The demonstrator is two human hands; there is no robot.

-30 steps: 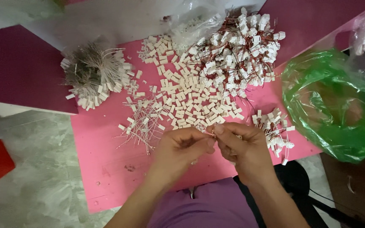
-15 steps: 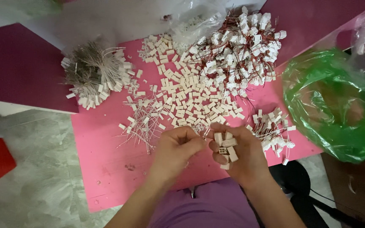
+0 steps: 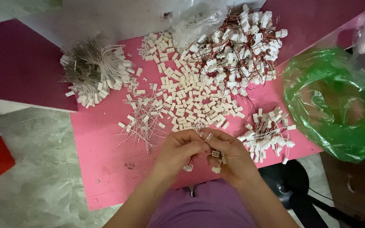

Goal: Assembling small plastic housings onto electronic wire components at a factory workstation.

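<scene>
Close Work Over the Pink Board

Evidently both hands meet at lower centre: the left hand [image 3: 178,151] and right hand [image 3: 229,158] pinch small white plastic connector housings [image 3: 214,154] on thin wires, held close over the pink board [image 3: 106,177], loose white housings [image 3: 191,105] spread above within reach.

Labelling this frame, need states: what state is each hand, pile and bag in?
left hand: fingers pinched on a small white connector, over the pink board.
right hand: closed around a few white connectors.
loose white housings: scattered flat on the pink board.
red-wired connector pile: heaped, tangled.
small wired pile: loose, beside the right hand.
white-wire bundle: bunched.
green bag: open, crumpled.
</scene>
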